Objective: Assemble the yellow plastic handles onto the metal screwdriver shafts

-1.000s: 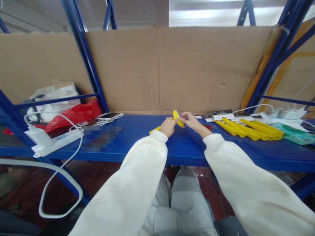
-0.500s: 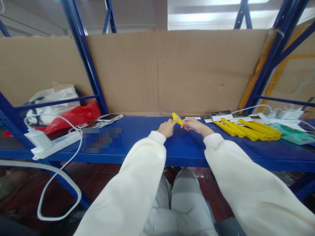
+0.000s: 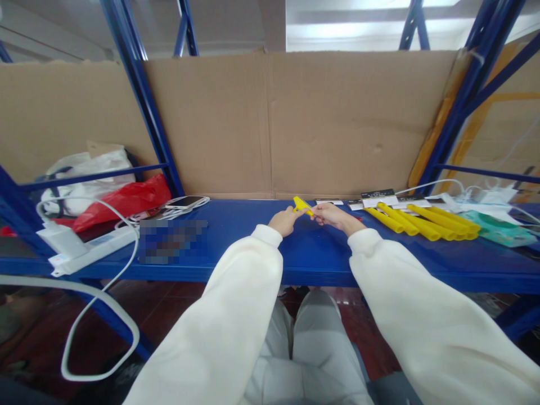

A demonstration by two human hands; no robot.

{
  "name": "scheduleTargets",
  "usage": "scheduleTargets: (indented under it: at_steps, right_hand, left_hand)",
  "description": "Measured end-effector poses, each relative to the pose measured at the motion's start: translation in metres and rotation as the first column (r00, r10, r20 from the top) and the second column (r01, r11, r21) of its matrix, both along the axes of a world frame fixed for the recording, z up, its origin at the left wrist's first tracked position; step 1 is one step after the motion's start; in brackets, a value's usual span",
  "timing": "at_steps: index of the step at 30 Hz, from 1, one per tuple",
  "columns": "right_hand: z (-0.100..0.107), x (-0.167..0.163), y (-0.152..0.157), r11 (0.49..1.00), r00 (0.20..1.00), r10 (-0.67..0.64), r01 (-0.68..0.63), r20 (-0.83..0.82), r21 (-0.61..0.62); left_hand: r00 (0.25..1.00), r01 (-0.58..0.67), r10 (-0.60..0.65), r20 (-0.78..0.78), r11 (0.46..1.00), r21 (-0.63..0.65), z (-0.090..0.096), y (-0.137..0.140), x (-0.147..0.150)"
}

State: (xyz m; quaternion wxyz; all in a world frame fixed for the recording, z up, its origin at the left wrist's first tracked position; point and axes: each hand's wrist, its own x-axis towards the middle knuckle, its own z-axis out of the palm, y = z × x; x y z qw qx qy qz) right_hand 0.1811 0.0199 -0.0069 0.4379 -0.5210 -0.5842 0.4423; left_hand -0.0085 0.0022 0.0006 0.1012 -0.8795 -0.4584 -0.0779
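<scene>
My left hand [image 3: 283, 221] is closed around the handle of a yellow scraper [image 3: 301, 205], whose wide T-shaped head sticks out beyond the fingers above the blue shelf. The handle is mostly hidden in the palm. At the right end of the head, my right hand [image 3: 328, 215] is closed in a pinch on the scraper. Its fingertips cover that end, and any small part between them cannot be made out. Several yellow tubes [image 3: 430, 228] lie side by side to the right of my right hand.
Black-and-white cards [image 3: 377, 197] lie behind the tubes, a green plastic packet [image 3: 500, 229] beside them. To the left are a phone [image 3: 188, 202], a white power strip [image 3: 99, 250] with looping cable, and a red bag [image 3: 126, 199]. Cardboard [image 3: 337, 124] walls the back of the blue shelf [image 3: 244, 259].
The scraper has turned slightly in my hands, so its head shows a broader yellow face. Both hands stay nearly in place. The view has shifted a little.
</scene>
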Motion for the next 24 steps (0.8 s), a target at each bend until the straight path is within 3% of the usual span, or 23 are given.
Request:
scheduleTargets:
  at_steps: [3,5,6,8,10,11,14,16,18,20,24]
  right_hand:
    - [0.003,0.004,0.003,1.0,1.0,-0.025,0.024,0.016,0.008]
    - [0.005,0.013,0.008,0.989,0.989,-0.128,0.121,0.077,0.084]
    - [0.007,0.02,0.011,0.968,0.967,-0.22,0.2,0.128,0.153]
    - [0.008,0.037,0.02,0.868,0.846,-0.469,0.388,0.254,0.31]
    - [0.007,0.056,0.028,0.79,0.71,-0.603,0.469,0.364,0.395]
    - [0.005,0.064,0.031,0.781,0.675,-0.62,0.481,0.4,0.398]
    - [-0.001,0.081,0.041,0.799,0.614,-0.601,0.482,0.512,0.359]
    - [-0.005,0.086,0.047,0.847,0.586,-0.524,0.437,0.618,0.304]
    - [-0.007,0.087,0.054,0.899,0.554,-0.422,0.36,0.718,0.251]
    - [-0.006,0.086,0.061,0.928,0.506,-0.353,0.297,0.787,0.225]
    - [-0.003,0.08,0.071,0.942,0.419,-0.305,0.268,0.855,0.205]
  left_hand:
    - [0.998,0.004,-0.004,0.057,1.0,-0.007,0.0,0.001,-0.001]
    - [0.99,-0.003,0.004,0.138,1.0,-0.006,0.0,0.004,-0.002]
    - [0.98,-0.01,0.011,0.199,1.0,-0.006,0.0,0.007,-0.003]
    - [0.926,-0.022,0.03,0.376,0.999,-0.028,0.001,0.012,-0.004]
    - [0.791,-0.004,0.076,0.608,0.993,-0.119,0.004,0.017,-0.005]
    - [0.691,0.027,0.123,0.712,0.98,-0.195,0.005,0.019,-0.005]
    - [0.386,0.198,0.338,0.858,0.878,-0.435,0.009,0.02,-0.004]
    - [0.278,0.319,0.463,0.841,0.782,-0.536,0.011,0.016,-0.004]
    - [0.267,0.399,0.549,0.792,0.685,-0.609,0.012,0.011,-0.003]
    - [0.307,0.427,0.595,0.743,0.611,-0.666,0.013,0.006,-0.002]
    - [0.344,0.447,0.608,0.716,0.564,-0.694,0.013,0.001,-0.002]
